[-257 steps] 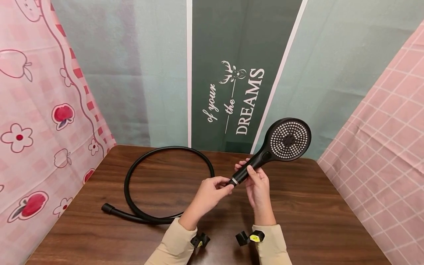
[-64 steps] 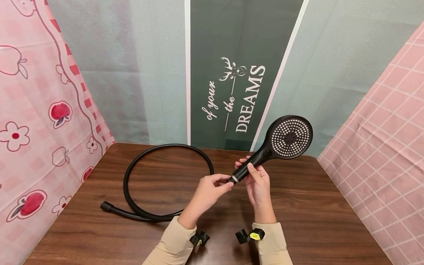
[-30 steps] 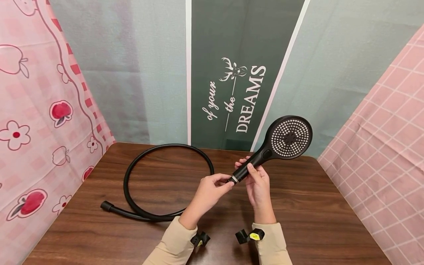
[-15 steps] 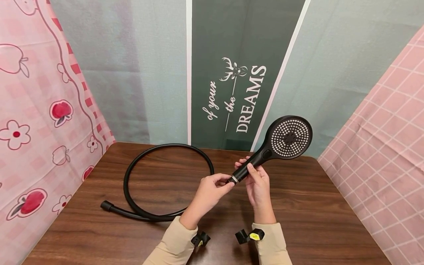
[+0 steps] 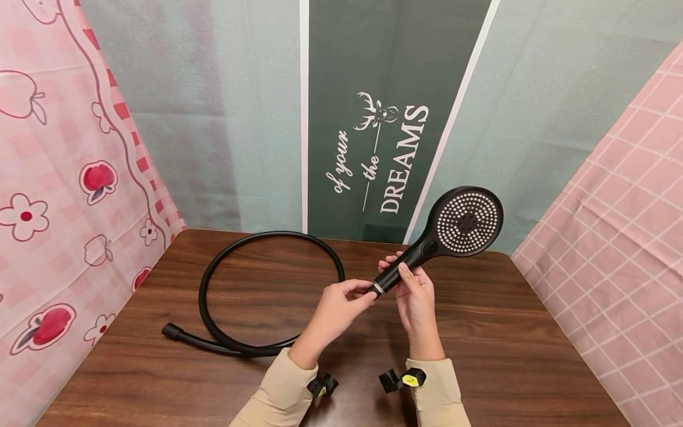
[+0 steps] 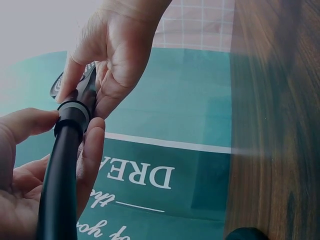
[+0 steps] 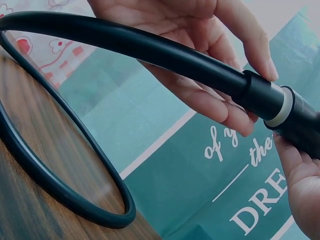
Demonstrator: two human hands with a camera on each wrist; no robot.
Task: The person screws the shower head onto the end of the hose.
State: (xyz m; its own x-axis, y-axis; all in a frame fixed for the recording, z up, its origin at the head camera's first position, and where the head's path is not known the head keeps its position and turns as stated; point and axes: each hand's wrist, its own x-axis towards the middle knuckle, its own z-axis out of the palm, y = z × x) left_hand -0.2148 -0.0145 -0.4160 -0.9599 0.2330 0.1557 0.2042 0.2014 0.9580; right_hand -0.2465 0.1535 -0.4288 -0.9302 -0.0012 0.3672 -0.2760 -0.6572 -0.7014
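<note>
A black hand shower head point(image 5: 466, 222) is raised over the table, tilted up to the right, its dotted spray face showing. My right hand point(image 5: 418, 305) grips its handle point(image 5: 404, 268), thumb on top and fingers behind. At the handle's lower end, my left hand point(image 5: 338, 305) pinches the black connector nut point(image 7: 262, 100) of the hose between thumb and fingers. The nut lines up with the handle, and a pale ring point(image 7: 281, 112) shows at the joint. From the nut a smooth black shower hose point(image 7: 150, 47) runs back past my left palm.
The rest of the hose point(image 5: 203, 290) lies in a wide loop on the left of the brown wooden table point(image 5: 507, 356). Its free end fitting point(image 5: 172, 332) points left. Patterned cloths hang behind and on both sides. A wrist mount sits on each beige sleeve point(image 5: 437, 391).
Both hands keep the same places on the handle and the nut throughout. The view has shifted only slightly since the oldest frame; the hose loop lies as before.
</note>
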